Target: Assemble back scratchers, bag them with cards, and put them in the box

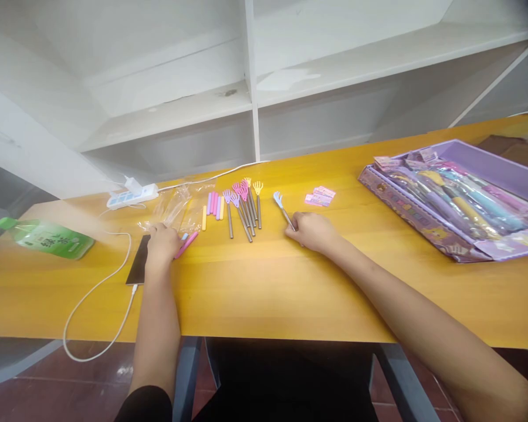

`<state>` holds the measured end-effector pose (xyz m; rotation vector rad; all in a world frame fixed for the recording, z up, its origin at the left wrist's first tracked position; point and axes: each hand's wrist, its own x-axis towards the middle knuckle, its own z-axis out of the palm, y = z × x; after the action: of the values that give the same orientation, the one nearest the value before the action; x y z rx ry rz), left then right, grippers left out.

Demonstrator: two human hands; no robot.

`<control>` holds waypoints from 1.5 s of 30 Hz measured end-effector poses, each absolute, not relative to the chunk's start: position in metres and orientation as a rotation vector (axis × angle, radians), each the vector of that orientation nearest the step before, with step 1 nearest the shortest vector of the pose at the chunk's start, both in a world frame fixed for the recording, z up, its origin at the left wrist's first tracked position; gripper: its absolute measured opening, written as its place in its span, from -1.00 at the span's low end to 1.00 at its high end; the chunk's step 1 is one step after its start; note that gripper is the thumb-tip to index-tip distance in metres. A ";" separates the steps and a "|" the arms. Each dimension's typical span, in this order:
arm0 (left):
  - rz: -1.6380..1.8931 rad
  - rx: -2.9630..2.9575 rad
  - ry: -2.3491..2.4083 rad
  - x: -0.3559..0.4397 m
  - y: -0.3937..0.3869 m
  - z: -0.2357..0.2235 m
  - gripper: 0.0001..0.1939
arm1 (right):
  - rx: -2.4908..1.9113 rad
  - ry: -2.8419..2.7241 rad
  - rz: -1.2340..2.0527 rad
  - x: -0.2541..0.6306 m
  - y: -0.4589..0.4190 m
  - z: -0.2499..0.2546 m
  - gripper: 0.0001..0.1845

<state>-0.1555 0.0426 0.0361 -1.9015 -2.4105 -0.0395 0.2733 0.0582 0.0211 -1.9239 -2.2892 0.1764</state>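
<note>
My right hand [310, 230] is closed around the metal rod of a back scratcher with a light-blue claw head [277, 198]. To its left lie several more back scratchers [246, 205] with purple, pink and yellow heads, their rods toward me. My left hand [162, 243] is bent down on the table beside clear plastic wrappers [176, 208]; whatever its curled fingers hold is hidden. Right against that hand are a pink handle tube [187, 244] and a bit of light blue. Several pink, purple and yellow handle tubes [215, 205] lie beyond it.
A black phone [137, 264] with a white cable lies partly under my left hand. Farther left are a green-labelled bottle [48, 237] on its side and a power strip [132, 197]. Small pink cards [320, 196] lie beyond my right hand; a purple box [422, 218] holds wrapped scratchers.
</note>
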 end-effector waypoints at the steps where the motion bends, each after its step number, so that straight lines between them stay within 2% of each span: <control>1: 0.004 -1.893 -2.400 -0.154 0.042 0.037 -0.50 | -1.917 -2.279 0.186 0.274 0.059 0.021 -0.73; 4: 0.045 -1.894 -2.339 -0.147 0.036 0.045 -0.53 | -1.898 -2.256 0.202 0.276 0.059 0.021 -0.75; 14: -0.407 -2.105 -2.154 -0.103 0.020 0.070 -0.57 | -1.927 -2.081 0.312 0.278 0.063 0.023 -0.78; 19: -0.855 -2.329 -2.100 -0.057 0.014 0.058 -0.61 | -1.885 -2.045 0.345 0.281 0.065 0.022 -0.83; 24: -1.077 -2.701 -1.775 -0.022 0.005 0.034 -0.68 | -1.695 -1.861 0.531 0.281 0.063 0.016 -0.87; 28: -1.018 -2.953 -1.506 -0.012 0.008 0.017 -0.65 | -1.324 -1.612 0.873 0.271 0.057 0.014 -0.78; 33: -0.922 -3.025 -1.405 -0.005 0.009 0.006 -0.61 | -0.892 -1.375 1.277 0.254 0.042 0.018 -0.48; 39: -0.923 -3.000 -1.390 -0.003 0.004 0.009 -0.59 | -0.767 -1.223 1.412 0.252 0.026 0.025 -0.48; 45: -0.901 -2.970 -1.311 -0.006 0.003 0.008 -0.61 | -0.802 -1.317 1.352 0.256 0.026 0.023 -0.43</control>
<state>-0.0061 0.0031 0.0081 -2.9701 -1.3106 -0.9012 0.2564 0.0259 0.0233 -0.8025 -1.3175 1.3522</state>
